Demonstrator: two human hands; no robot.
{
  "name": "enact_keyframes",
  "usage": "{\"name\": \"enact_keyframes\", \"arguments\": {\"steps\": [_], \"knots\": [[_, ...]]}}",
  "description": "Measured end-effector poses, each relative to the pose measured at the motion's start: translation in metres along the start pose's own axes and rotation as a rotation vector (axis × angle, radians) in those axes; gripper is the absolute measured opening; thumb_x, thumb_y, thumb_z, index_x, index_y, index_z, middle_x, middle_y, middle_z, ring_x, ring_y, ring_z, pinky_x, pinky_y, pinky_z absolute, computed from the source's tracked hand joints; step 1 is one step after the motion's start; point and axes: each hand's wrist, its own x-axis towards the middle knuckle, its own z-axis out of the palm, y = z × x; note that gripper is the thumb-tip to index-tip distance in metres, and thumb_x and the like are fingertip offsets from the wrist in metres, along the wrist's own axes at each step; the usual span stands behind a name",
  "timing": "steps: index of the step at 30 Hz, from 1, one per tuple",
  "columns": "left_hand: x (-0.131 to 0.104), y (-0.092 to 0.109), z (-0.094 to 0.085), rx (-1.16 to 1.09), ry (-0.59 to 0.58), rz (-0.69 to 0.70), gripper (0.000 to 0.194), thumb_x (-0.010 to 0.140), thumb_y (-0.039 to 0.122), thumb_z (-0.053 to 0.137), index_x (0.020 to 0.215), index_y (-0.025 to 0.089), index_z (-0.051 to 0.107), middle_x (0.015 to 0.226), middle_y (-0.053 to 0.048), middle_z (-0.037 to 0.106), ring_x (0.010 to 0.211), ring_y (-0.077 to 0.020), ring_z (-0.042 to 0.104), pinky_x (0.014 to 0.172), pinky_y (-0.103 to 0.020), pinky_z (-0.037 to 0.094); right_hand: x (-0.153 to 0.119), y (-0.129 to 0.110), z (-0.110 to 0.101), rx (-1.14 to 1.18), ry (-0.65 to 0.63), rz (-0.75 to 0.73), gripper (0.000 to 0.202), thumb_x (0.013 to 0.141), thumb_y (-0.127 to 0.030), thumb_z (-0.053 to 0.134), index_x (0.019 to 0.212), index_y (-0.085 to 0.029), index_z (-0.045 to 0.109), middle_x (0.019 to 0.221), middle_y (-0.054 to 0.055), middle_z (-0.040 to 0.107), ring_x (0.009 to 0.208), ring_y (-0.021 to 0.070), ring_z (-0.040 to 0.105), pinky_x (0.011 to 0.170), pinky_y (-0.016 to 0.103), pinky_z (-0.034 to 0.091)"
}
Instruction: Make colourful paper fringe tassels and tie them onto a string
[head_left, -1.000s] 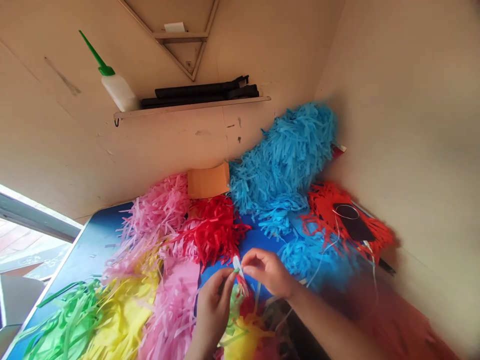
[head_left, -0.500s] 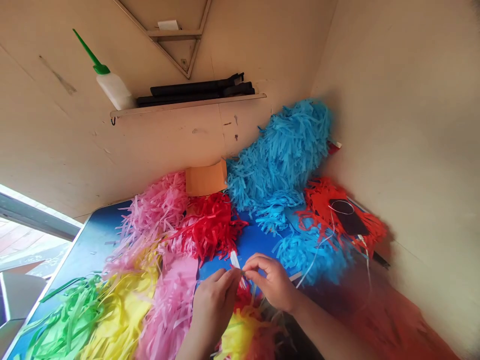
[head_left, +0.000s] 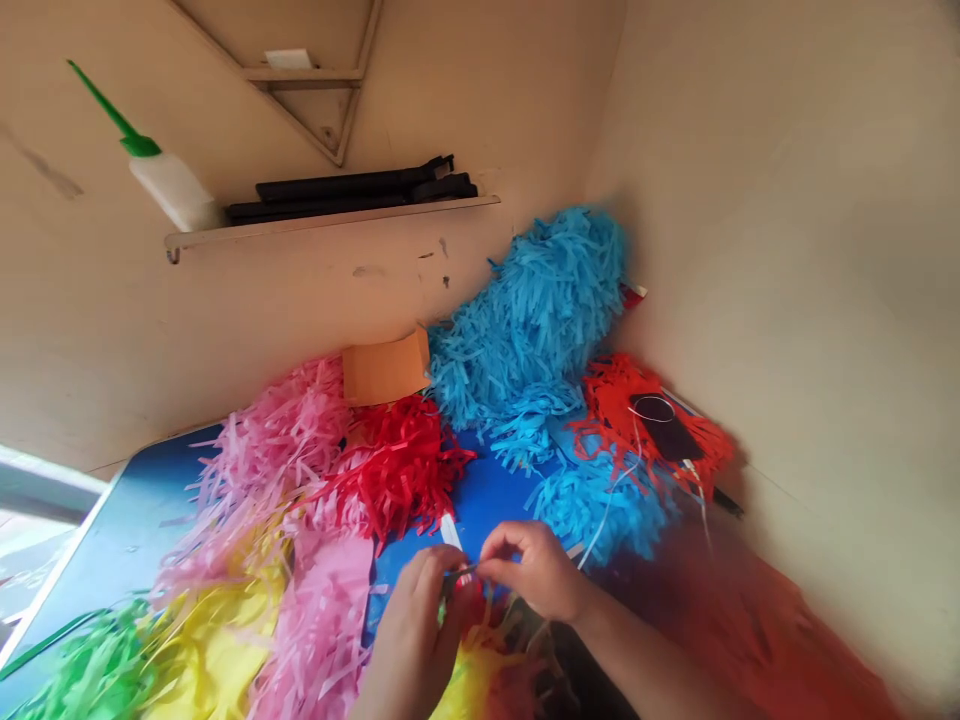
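My left hand (head_left: pixel 426 605) and my right hand (head_left: pixel 531 572) are close together over the front of the blue table (head_left: pixel 480 490). Between their fingertips runs a thin dark strip (head_left: pixel 461 572), pinched at both ends; its exact kind is too small to make out. Just below my hands lies yellow and red fringed paper (head_left: pixel 476 675), partly hidden by my left hand and wrist. A white strip (head_left: pixel 450 530) pokes out behind my left fingers, beside a red fringed paper bundle (head_left: pixel 401 465).
Pink (head_left: pixel 281 440), yellow (head_left: pixel 217 650) and green fringed paper (head_left: pixel 105 660) cover the left side. A large blue fringed piece (head_left: pixel 532 310) leans in the corner near a cardboard piece (head_left: pixel 386 368). A phone (head_left: pixel 666 430) rests on orange-red fringe. Above, a shelf (head_left: pixel 337 216) holds a bottle (head_left: pixel 176 190).
The view has shifted, so surroundings appear farther left. My hands have moved slightly apart, and the thin strip now shows stretched between them.
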Motion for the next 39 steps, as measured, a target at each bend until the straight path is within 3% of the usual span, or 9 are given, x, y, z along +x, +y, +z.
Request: {"name": "enact_keyframes", "arguments": {"steps": [3,7,10,13,15,19,26,34,39], "knots": [[0.005,-0.007,0.001,0.011,0.098,0.115,0.026,0.088,0.05,0.062,0.093,0.026,0.07,0.086,-0.005,0.076,0.077,-0.0207,0.074,0.068,-0.028,0.06,-0.002,-0.005,-0.001,-0.115,-0.012,-0.146,0.018,0.087,-0.035,0.068,0.079,-0.022,0.076,0.076,0.002,0.073,0.071,0.0164,0.064,0.068,0.026,0.047],[0.011,-0.013,0.0,-0.163,0.028,0.016,0.024,0.085,0.048,0.066,0.076,0.026,0.07,0.069,-0.001,0.073,0.058,-0.0159,0.07,0.054,-0.02,0.056,-0.003,-0.014,-0.009,-0.155,0.002,-0.182,0.016,0.089,-0.031,0.065,0.08,-0.021,0.074,0.078,0.002,0.073,0.073,0.0155,0.065,0.07,0.025,0.047],[0.011,-0.008,-0.001,-0.316,-0.027,-0.162,0.021,0.079,0.044,0.073,0.074,0.023,0.072,0.069,-0.003,0.073,0.061,-0.0174,0.07,0.057,-0.022,0.057,-0.004,-0.016,-0.014,-0.04,0.017,-0.108,0.015,0.085,-0.033,0.068,0.081,-0.02,0.074,0.077,0.002,0.073,0.072,0.0151,0.064,0.07,0.025,0.048],[0.01,0.001,0.001,-0.563,0.0,-0.465,0.029,0.072,0.049,0.077,0.071,0.02,0.072,0.067,-0.004,0.072,0.06,-0.018,0.068,0.056,-0.023,0.056,-0.004,-0.01,-0.014,0.125,0.004,-0.02,0.019,0.079,-0.036,0.075,0.089,-0.02,0.075,0.08,0.001,0.074,0.071,0.015,0.064,0.069,0.025,0.049],[0.01,0.006,0.005,-0.711,0.025,-0.64,0.035,0.067,0.052,0.08,0.07,0.018,0.071,0.065,-0.004,0.071,0.059,-0.0168,0.066,0.055,-0.023,0.054,-0.003,-0.007,-0.01,0.098,0.022,-0.038,0.014,0.079,-0.033,0.074,0.085,-0.02,0.076,0.079,0.001,0.073,0.071,0.0148,0.063,0.068,0.025,0.048],[0.008,0.008,0.01,-0.825,0.036,-0.77,0.036,0.063,0.05,0.085,0.07,0.017,0.072,0.066,-0.002,0.071,0.06,-0.0134,0.063,0.056,-0.02,0.051,-0.001,-0.007,-0.004,0.015,0.045,-0.116,0.011,0.083,-0.025,0.068,0.076,-0.021,0.076,0.075,0.001,0.071,0.07,0.0142,0.062,0.067,0.024,0.047],[0.003,0.0,0.013,-0.738,0.091,-0.636,0.024,0.068,0.042,0.082,0.072,0.02,0.075,0.072,-0.003,0.074,0.067,-0.0163,0.069,0.062,-0.021,0.057,-0.001,-0.012,-0.002,-0.076,0.054,-0.166,0.014,0.081,-0.014,0.064,0.079,-0.021,0.076,0.077,0.001,0.072,0.072,0.0142,0.064,0.067,0.023,0.047],[0.002,-0.008,0.018,-0.374,0.21,-0.139,0.006,0.081,0.024,0.072,0.083,0.027,0.077,0.081,-0.001,0.078,0.076,-0.0165,0.074,0.071,-0.022,0.06,-0.001,0.003,0.005,-0.201,0.218,-0.279,0.012,0.077,-0.01,0.06,0.073,-0.019,0.067,0.07,0.0,0.067,0.068,0.0135,0.062,0.067,0.023,0.046],[0.005,-0.004,0.02,-0.245,0.231,-0.03,0.008,0.085,0.023,0.068,0.088,0.027,0.075,0.083,0.0,0.079,0.075,-0.0147,0.075,0.071,-0.02,0.06,-0.001,0.004,0.005,-0.216,0.252,-0.271,0.01,0.076,-0.012,0.059,0.072,-0.019,0.065,0.066,0.0,0.064,0.064,0.013,0.06,0.064,0.023,0.044]]}}
